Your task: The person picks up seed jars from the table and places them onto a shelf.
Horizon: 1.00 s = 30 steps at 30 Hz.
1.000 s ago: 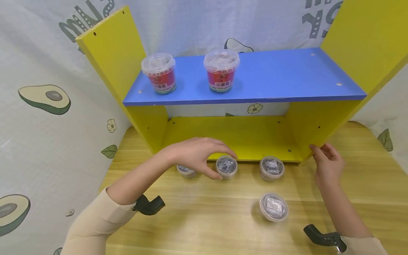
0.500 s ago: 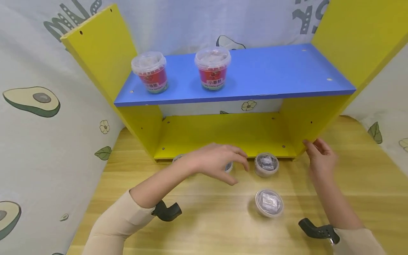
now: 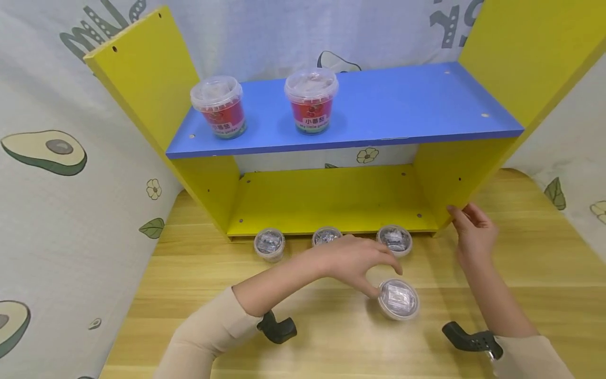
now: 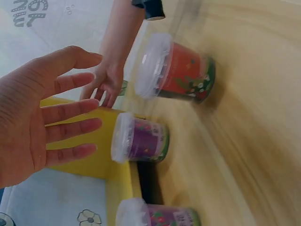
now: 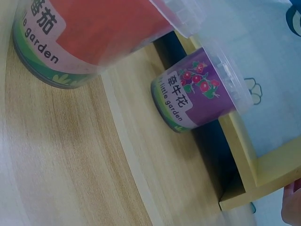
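Observation:
My left hand is over the table, its fingers apart and loosely bent, holding nothing. Its thumb is close to a lidded plastic cup, which in the left wrist view shows a red label; contact cannot be told. Just behind stands a purple-labelled lidded cup. Two more lidded cups, one at the left and a middle one partly hidden by the left hand, stand along the shelf's front. My right hand grips the front edge of the yellow side panel between thumb and fingers.
A yellow shelf unit with a blue upper board stands on the wooden table. Two red-labelled tomato cups, one at the left and one further right, stand on that board. Patterned cloth hangs behind and beside it.
My left hand has moved right and toward the front, from the middle cup to the red-labelled one. The right hand stays on the panel. The head view has shifted slightly.

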Motion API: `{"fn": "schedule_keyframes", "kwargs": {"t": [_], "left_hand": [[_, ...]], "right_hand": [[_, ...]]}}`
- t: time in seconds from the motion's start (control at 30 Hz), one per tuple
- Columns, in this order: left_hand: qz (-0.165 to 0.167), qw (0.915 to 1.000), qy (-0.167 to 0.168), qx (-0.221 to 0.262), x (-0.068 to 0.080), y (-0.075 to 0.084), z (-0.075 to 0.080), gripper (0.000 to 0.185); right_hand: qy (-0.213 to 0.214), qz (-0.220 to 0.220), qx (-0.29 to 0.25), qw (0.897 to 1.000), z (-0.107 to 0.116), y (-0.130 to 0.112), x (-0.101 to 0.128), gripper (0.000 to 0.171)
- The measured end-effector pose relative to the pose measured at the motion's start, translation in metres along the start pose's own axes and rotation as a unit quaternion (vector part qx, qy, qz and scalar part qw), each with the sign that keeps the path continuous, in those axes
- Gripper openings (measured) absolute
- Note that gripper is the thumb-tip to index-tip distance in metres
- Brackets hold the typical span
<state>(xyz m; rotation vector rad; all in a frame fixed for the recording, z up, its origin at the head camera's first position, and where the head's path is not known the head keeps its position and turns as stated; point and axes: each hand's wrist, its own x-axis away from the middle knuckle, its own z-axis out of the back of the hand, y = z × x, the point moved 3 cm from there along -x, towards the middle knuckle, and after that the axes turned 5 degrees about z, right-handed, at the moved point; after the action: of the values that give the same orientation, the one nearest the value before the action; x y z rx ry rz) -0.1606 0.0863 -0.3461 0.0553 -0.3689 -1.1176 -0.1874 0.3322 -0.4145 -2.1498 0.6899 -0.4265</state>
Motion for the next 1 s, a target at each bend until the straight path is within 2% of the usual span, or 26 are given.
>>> {"fn": "schedule_keyframes", "kwargs": {"t": [0.43,0.77,1.0], "left_hand": [[-0.008,0.9996,-0.023,-0.011,-0.028,0.017,-0.028,0.068],[-0.016,0.9962,-0.048,-0.070,-0.041,0.030,-0.041,0.067],[-0.021,0.9959,-0.041,-0.078,-0.042,0.032,-0.045,0.065]], "right_hand": [[-0.005,0.004,-0.011,1.000,0.000,0.000,0.000,0.029],[0.004,-0.002,-0.001,1.000,-0.001,0.001,0.000,0.028],[0.008,-0.006,0.004,1.000,0.000,0.001,0.000,0.028]]}}
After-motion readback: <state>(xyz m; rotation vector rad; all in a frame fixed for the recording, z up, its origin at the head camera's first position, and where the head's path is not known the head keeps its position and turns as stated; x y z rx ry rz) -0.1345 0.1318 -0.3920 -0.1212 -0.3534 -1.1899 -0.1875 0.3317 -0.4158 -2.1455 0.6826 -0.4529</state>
